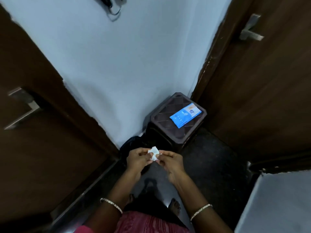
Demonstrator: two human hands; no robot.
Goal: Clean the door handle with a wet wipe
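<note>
A small crumpled white wet wipe (pixel 154 153) is held between both hands in the lower middle of the view. My left hand (pixel 138 159) pinches its left side and my right hand (pixel 170 163) pinches its right side. A metal door handle (pixel 22 109) sticks out of the dark brown door on the left. A second metal door handle (pixel 250 31) is on the brown door at the upper right. Both handles are well away from my hands.
A dark brown plastic stool (pixel 175 121) stands in the corner ahead, with a blue wet-wipe pack (pixel 185 116) lying on its seat. A pale blue wall (pixel 126 64) fills the middle. A grey surface (pixel 277 202) is at the lower right. The floor is dark.
</note>
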